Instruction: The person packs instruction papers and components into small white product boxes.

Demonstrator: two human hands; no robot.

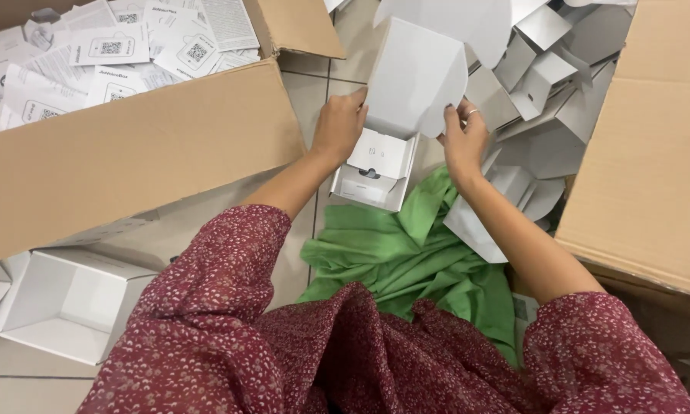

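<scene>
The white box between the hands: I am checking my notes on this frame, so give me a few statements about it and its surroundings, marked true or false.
1. Both hands touch the white box. True: the left hand is on its left side, the right hand on its right.
2. The box's lid flap is shut. False: it stands open, showing an insert inside.
3. The cardboard carton at left holds printed paper leaflets. True.
4. A blue cloth lies under the box. False: the cloth is green.
5. The right hand wears a ring. True.
6. The floor is carpeted. False: it is tiled.
</scene>
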